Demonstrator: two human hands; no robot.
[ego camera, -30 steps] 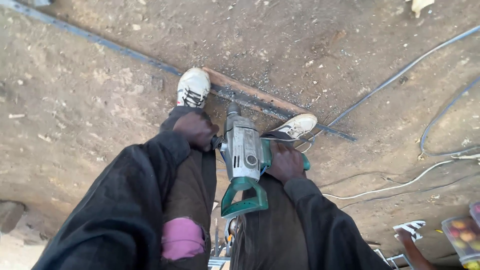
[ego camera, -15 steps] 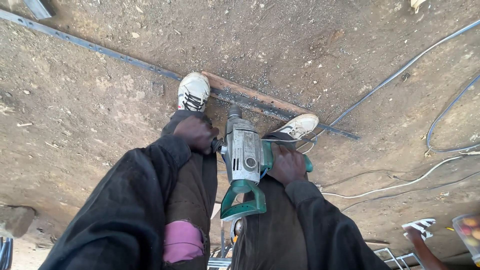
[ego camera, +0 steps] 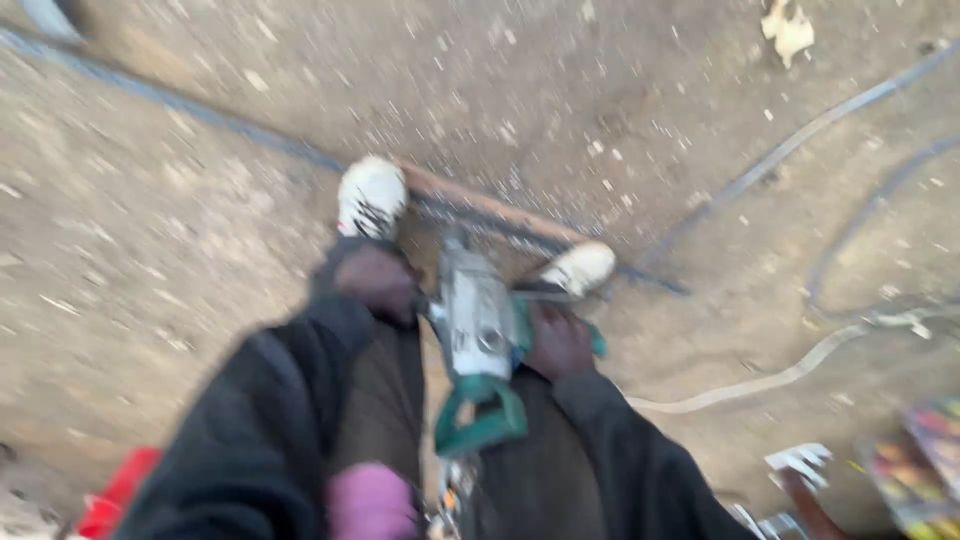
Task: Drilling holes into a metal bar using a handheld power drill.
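The view is blurred. A large grey and green power drill (ego camera: 478, 340) points down between my two white shoes at a long rusty metal bar (ego camera: 480, 205) lying on the dirt. My left hand (ego camera: 378, 282) grips the drill's side handle on the left. My right hand (ego camera: 558, 342) grips the green body on the right. One white shoe (ego camera: 371, 196) stands against the bar, the other (ego camera: 580, 266) just below it. Dark sleeves cover both arms.
Cables and a pale hose (ego camera: 800, 365) trail over the dirt (ego camera: 180, 260) on the right. Something red (ego camera: 115, 490) lies at the lower left. Colourful packaging (ego camera: 915, 465) and a white item (ego camera: 800, 462) sit at the lower right. A dark strip (ego camera: 170, 105) runs across the upper left.
The camera has shifted and the picture is now blurred. Both hands keep the same grip on the drill, which stays between the shoes over the bar.
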